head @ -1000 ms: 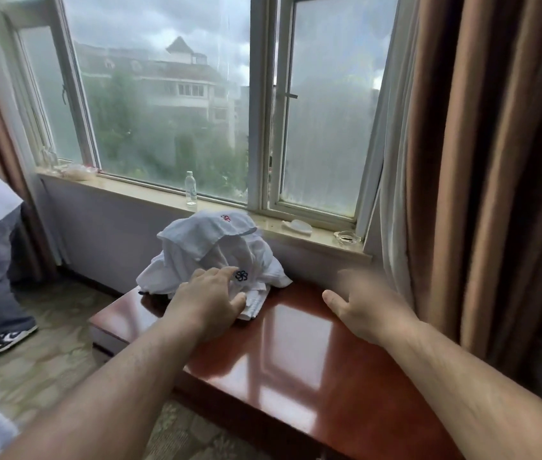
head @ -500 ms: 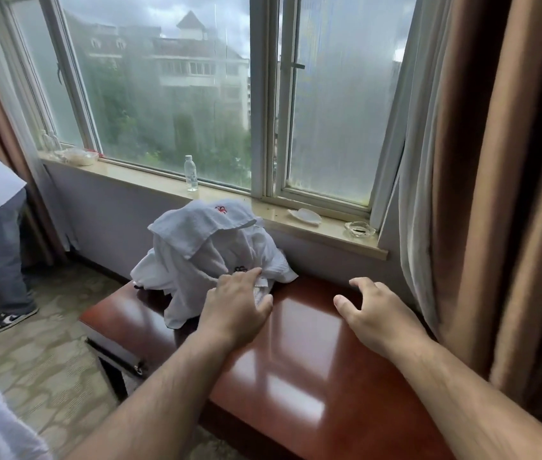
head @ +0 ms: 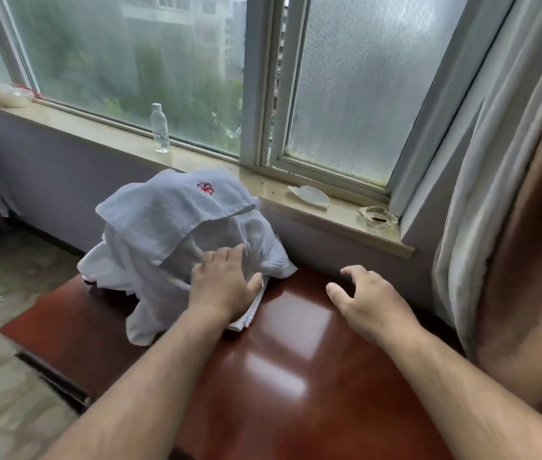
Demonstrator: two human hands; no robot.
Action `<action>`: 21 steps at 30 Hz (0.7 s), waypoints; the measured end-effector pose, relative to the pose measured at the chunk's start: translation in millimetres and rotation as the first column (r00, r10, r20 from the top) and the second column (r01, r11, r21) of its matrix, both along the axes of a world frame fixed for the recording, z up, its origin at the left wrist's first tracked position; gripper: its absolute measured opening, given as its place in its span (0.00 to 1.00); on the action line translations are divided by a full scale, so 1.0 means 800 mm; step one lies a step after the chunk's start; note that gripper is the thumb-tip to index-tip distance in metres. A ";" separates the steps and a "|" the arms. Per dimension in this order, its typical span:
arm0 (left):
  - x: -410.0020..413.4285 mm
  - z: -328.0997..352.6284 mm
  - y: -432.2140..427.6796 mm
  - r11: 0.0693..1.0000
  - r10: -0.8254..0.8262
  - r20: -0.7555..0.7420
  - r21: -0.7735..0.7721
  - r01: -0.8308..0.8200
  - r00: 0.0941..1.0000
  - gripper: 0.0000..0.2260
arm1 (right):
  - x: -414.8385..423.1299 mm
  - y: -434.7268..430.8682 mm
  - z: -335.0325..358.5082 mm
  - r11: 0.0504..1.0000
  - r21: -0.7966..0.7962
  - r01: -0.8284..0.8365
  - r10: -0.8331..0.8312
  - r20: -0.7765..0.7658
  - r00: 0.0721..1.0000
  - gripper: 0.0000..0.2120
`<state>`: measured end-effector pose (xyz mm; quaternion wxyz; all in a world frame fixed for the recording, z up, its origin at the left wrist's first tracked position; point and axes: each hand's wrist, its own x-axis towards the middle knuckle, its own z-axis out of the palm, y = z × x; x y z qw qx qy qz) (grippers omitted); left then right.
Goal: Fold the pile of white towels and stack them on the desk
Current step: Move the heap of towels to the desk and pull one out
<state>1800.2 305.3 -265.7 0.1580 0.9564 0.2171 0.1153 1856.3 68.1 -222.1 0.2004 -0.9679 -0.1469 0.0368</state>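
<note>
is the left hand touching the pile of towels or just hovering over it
Touching. The head view shows the left hand lying flat on the lower front of the towel pile, fingers spread on the cloth.

The towels (head: 163, 224) hide a far part of the table (head: 296, 386), which the lower edge cuts off. The bottle (head: 159, 127) label is too small to read.

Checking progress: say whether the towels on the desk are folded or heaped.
Heaped, unfolded: the white towels lie crumpled on the desk, left hand resting on them.
</note>
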 end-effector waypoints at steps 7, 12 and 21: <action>-0.063 0.009 0.030 0.999 0.012 0.014 0.032 -0.012 1.000 0.32 | -0.024 0.032 -0.017 0.999 0.039 -0.033 0.034 -0.042 0.999 0.29; -0.091 0.014 0.077 0.996 0.038 0.055 0.076 -0.042 0.998 0.35 | -0.031 0.079 -0.024 0.993 0.099 -0.064 0.075 -0.115 0.990 0.30; 0.004 -0.012 0.187 0.997 0.049 0.156 0.045 -0.056 0.987 0.47 | 0.067 0.197 -0.060 0.981 0.193 0.018 0.031 -0.246 0.969 0.38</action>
